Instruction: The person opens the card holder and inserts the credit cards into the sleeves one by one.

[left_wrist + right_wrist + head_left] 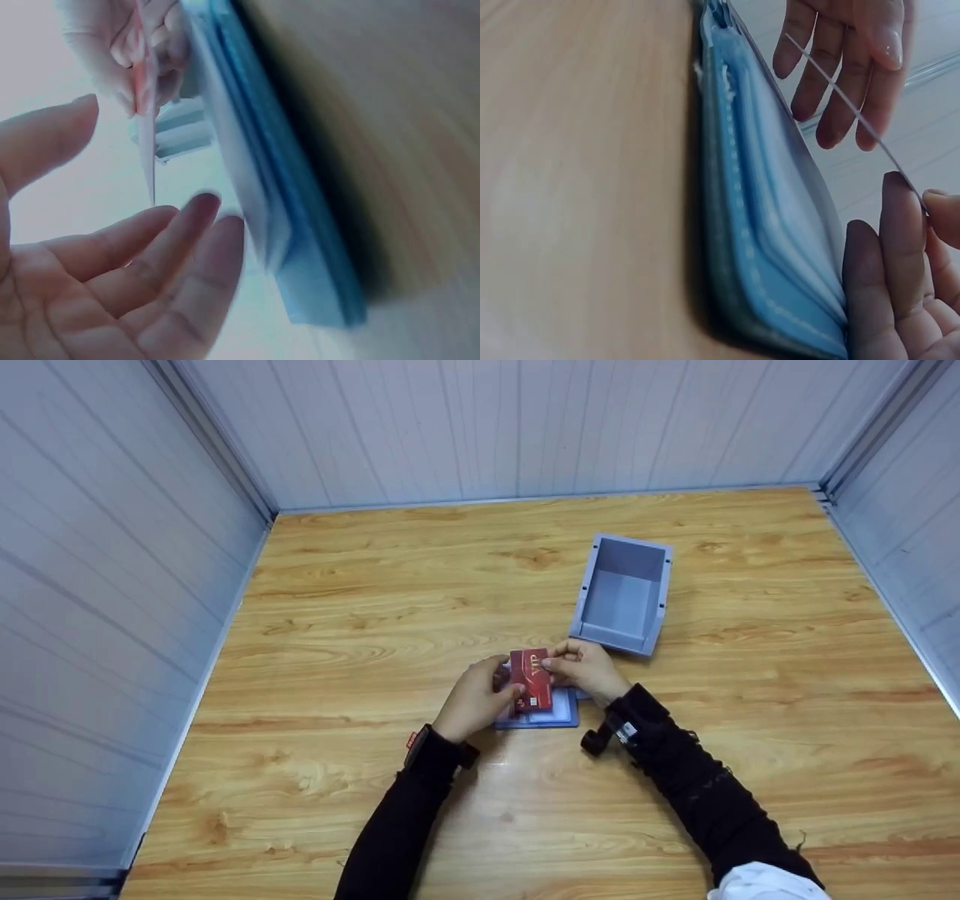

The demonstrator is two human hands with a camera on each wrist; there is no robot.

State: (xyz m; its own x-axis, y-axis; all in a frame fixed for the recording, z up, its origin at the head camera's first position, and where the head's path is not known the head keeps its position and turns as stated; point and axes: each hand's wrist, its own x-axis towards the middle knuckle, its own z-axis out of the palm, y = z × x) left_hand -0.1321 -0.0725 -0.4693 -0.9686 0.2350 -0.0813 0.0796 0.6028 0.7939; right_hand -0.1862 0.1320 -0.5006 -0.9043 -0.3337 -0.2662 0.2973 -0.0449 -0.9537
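A red card (535, 681) printed "VIP" is held up over a blue card holder (573, 712) with clear sleeves. My right hand (592, 669) pinches the card's edge between thumb and fingers, which the right wrist view shows from the side. My left hand (474, 695) is on the card's other side. Its fingers (127, 251) are spread and loosely bent, with the thumb apart from the card in the left wrist view. Stitching runs along the edge of the card holder (761, 202), which lies on the table; the hands and card hide part of it.
A grey plastic bin (651, 645) stands on the wooden table (360, 675), just beyond my right hand. Pale panel walls (480, 431) enclose the table at the back and both sides.
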